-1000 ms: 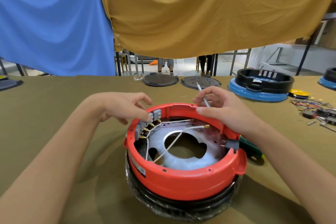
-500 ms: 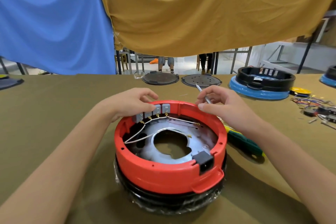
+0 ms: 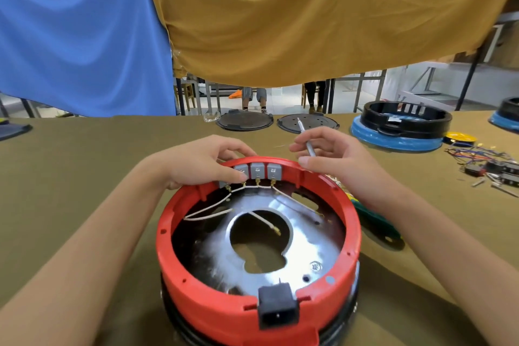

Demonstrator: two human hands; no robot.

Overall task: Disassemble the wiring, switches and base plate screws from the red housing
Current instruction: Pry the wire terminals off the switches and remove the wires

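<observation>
left hand (image 3: 202, 161) fingers grip red housing (image 3: 252, 314) rim | right hand (image 3: 334, 157) pinches screwdriver (image 3: 304, 135), handle hidden

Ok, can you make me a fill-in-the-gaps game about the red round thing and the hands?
1. The round red plastic housing has a black plug socket on its ____ side.
2. The right hand holds a thin ____ rod.
3. The left hand touches the row of ____ switches.
4. White wires lie over the shiny ____ plate.

Missing words: near; metal; grey; metal
</observation>
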